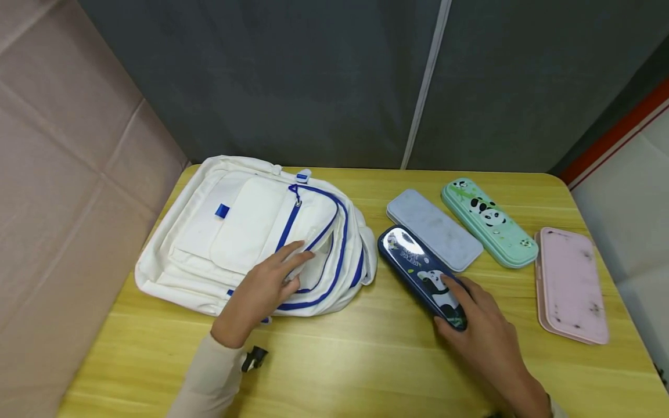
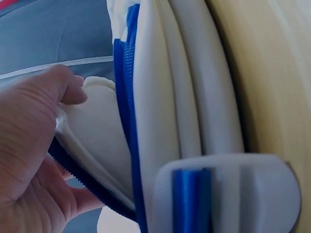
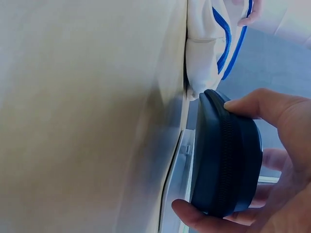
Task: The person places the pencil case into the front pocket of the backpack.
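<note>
A white backpack (image 1: pixel 240 226) with blue zips lies flat on the table, its front pocket unzipped. My left hand (image 1: pixel 269 284) pinches the edge of that pocket and holds it apart; the left wrist view shows the pocket flap (image 2: pixel 92 160) between thumb and fingers. My right hand (image 1: pixel 483 328) grips the near end of a dark blue pencil case (image 1: pixel 418 270) with a panda on its lid. In the right wrist view, thumb and fingers span the zipped case (image 3: pixel 226 155), which is held above the table surface.
Beyond the dark case lies a pale blue-grey case (image 1: pixel 436 229). A mint green panda case (image 1: pixel 491 220) and a pink case (image 1: pixel 572 284) lie farther right. A black buckle-like piece (image 1: pixel 254 359) is by the left sleeve. A dark grey partition (image 1: pixel 272 81) stands behind the wooden table (image 1: pixel 340 371).
</note>
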### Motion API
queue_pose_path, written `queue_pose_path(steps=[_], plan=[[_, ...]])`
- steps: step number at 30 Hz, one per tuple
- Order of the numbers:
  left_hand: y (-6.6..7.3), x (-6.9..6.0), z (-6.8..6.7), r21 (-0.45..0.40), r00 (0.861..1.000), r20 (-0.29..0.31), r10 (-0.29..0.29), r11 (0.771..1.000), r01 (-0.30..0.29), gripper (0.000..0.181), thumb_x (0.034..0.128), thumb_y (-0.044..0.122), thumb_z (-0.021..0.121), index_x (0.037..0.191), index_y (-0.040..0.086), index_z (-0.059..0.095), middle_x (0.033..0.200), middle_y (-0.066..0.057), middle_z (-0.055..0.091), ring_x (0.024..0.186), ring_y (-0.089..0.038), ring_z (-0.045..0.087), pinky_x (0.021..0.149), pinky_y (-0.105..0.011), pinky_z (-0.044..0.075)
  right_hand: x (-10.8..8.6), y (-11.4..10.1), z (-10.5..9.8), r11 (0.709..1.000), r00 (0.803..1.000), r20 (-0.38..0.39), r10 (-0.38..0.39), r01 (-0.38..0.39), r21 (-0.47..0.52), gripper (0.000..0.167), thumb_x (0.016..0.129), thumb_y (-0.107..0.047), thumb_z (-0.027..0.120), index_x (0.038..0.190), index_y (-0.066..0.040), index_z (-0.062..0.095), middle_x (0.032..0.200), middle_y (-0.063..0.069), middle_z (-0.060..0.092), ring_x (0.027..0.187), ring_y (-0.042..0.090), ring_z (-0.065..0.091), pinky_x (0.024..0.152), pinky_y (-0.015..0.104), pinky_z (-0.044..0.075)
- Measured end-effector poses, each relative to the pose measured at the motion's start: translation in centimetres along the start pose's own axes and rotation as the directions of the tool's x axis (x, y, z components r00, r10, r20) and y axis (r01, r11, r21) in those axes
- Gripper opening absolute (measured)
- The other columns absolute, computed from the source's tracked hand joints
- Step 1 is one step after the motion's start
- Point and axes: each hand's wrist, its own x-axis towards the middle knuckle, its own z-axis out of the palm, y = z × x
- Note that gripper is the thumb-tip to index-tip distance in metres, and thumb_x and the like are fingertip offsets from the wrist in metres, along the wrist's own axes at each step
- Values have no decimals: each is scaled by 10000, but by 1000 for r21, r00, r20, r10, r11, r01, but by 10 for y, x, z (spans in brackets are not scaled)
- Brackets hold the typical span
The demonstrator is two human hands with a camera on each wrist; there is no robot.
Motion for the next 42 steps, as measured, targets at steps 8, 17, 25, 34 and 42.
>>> queue_pose_path(steps=[8, 17, 25, 34, 42], plan=[[-2, -2, -5, 15, 999, -50, 11, 1000, -10, 502, 967, 85, 636, 1441, 249, 617, 1529, -68, 579, 995, -214, 665, 638, -287, 487, 4, -5, -5, 1000, 1000, -1, -25, 25, 0, 828, 844, -276, 855, 1576, -219, 474, 1546, 250, 463, 1288, 455, 509, 780, 758, 530], [-7, -3, -7, 31, 991, -127, 33, 999, -29, 511, 928, 39, 628, 1400, 234, 660, 1440, -81, 652, 598, -112, 483, 477, -191, 334, 11, -14, -8, 996, 996, -21, -92, 91, -17, 816, 829, -275, 861, 1557, -234, 495, 1512, 230, 501, 1276, 454, 538, 729, 720, 559], [-9, -4, -9, -34, 982, -187, 30, 999, -37, 504, 935, 0, 618, 1398, 196, 661, 1405, -64, 679, 766, -154, 616, 536, -218, 422, 15, -22, -11, 995, 995, 2, -96, 96, 2, 804, 837, -268, 863, 1555, -252, 502, 1529, 217, 494, 1285, 448, 540, 773, 719, 558], [-13, -7, -14, -103, 964, -264, -15, 995, -12, 521, 934, -47, 576, 1390, 184, 676, 1411, -53, 682, 874, -134, 620, 660, -287, 505, 23, -39, -11, 990, 989, 39, -141, 141, 18, 777, 832, -286, 867, 1534, -293, 532, 1537, 190, 510, 1333, 445, 538, 790, 713, 557], [-19, -7, -14, -105, 939, -345, 14, 993, -53, 567, 919, -139, 567, 1389, 160, 673, 1483, -66, 608, 611, -58, 432, 538, -118, 349, 32, -57, -3, 980, 978, 65, -197, 196, 15, 732, 821, -297, 874, 1494, -287, 587, 1521, 154, 548, 1308, 392, 577, 808, 624, 583]])
